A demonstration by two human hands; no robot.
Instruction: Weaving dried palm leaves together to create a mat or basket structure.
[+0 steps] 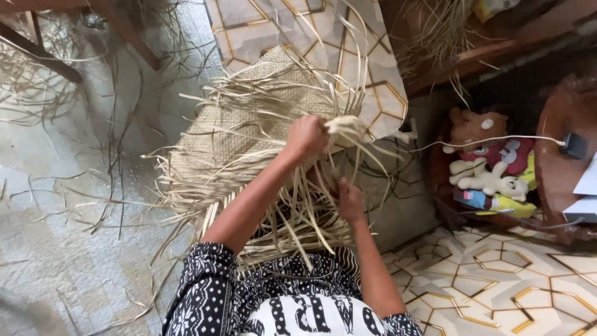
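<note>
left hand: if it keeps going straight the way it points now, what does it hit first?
Probably the bundle of pale straw strips that the left hand already grips, fanning up and to the right. Past that lies the patterned tiled wall, though depth is hard to judge from this view.

Left of the raised hand (306, 135) lies a grey patterned floor (56, 249) strewn with loose dry strips. Beyond and right of it, pale tiles (497, 274) carry gold geometric lines. Far right stands a dark wooden shelf (491, 53), with stuffed toys (491, 165) below. Dark wooden legs (37, 50) cross the upper left.
</note>
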